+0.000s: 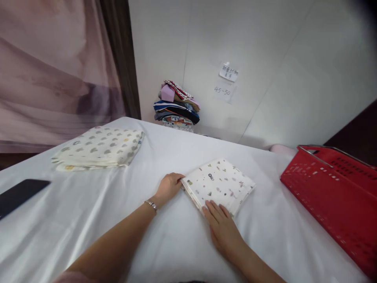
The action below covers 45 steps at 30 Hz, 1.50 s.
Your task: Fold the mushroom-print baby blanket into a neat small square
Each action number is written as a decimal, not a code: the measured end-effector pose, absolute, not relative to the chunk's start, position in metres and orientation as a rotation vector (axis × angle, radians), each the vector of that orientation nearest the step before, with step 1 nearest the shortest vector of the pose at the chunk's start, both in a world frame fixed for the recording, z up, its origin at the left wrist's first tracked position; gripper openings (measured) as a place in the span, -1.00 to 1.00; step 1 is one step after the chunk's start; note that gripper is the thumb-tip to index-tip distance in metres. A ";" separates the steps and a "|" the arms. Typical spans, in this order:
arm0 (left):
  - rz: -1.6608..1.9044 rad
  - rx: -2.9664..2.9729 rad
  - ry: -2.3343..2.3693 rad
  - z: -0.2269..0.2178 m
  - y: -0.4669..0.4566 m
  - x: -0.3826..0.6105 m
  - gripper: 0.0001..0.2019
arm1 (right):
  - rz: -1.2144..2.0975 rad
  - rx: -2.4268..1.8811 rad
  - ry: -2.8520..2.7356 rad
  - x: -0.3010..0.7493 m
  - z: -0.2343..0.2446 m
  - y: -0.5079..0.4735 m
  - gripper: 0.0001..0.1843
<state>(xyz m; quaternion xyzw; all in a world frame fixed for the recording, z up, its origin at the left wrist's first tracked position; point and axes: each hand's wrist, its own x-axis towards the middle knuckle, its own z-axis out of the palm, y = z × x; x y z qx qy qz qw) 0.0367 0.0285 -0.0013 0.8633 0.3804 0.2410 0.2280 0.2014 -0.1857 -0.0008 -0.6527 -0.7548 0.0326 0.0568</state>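
A folded white cloth (219,182) with small scattered prints lies in the middle of the white-covered table, in layers. My left hand (169,186), with a bracelet at the wrist, pinches its left corner between thumb and fingers. My right hand (220,226) rests flat on its near edge, fingers stretched out and lying together on the fabric. Farther left is a second folded cloth (103,147), cream with grey and yellow prints; neither hand touches it.
A red plastic basket (330,196) with a metal handle stands at the right. A dark flat device (22,194) lies at the left edge. Behind the table (165,145) rises a stack of folded clothes (176,104) against the wall. A pink curtain (53,70) hangs at left.
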 end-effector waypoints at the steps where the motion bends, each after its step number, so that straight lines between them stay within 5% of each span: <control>1: 0.663 2.374 1.048 -0.001 0.029 0.036 -0.71 | 0.097 -1.974 -2.289 0.201 0.000 -0.186 -0.24; 12: 0.895 2.518 0.745 0.004 0.012 0.044 -0.57 | 0.170 -1.963 -2.237 0.196 0.008 -0.187 -0.33; 24: 0.560 2.791 0.657 -0.010 0.007 0.050 -0.61 | 0.458 -1.940 -2.106 0.201 0.042 -0.194 -0.32; 29: 0.557 2.819 0.665 -0.009 0.008 0.050 -0.61 | 0.225 -2.109 -1.864 0.237 0.063 -0.164 -0.33; 37: 0.553 2.812 0.676 -0.013 0.011 0.051 -0.60 | 0.276 -2.448 -1.751 0.270 0.016 -0.161 -0.34; 45: 0.680 2.855 0.643 -0.008 0.001 0.052 -0.64 | 0.276 -2.456 -1.782 0.277 0.050 -0.122 -0.28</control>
